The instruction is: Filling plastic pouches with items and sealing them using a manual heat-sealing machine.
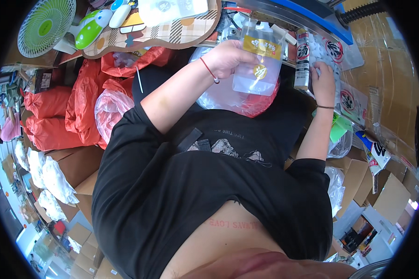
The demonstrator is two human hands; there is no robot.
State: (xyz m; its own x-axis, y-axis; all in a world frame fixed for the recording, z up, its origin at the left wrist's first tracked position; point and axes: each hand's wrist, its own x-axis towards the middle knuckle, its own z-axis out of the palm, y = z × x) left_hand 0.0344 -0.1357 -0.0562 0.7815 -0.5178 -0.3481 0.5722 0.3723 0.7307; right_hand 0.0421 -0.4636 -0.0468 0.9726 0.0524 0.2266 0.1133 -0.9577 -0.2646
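Note:
My left hand (228,59) pinches a clear plastic pouch (257,76) with a gold printed band, near its upper left side. Under the pouch, a clear plastic bag with a red bottom (258,108) lies on my lap. My right hand (323,81) is at a pile of small white packets (319,49), fingers bent down into them. Whether its fingertips grip a packet is hidden. Beside that hand, a long box with white and dark print (302,58) stands between the two hands.
A blue-edged machine frame (307,14) runs along the top right. On the left are a green fan (46,28), a checked mat (172,30) and red plastic bags (84,102). Cardboard boxes (81,162) stand behind on the left. A green scrap (341,128) hangs near my right forearm.

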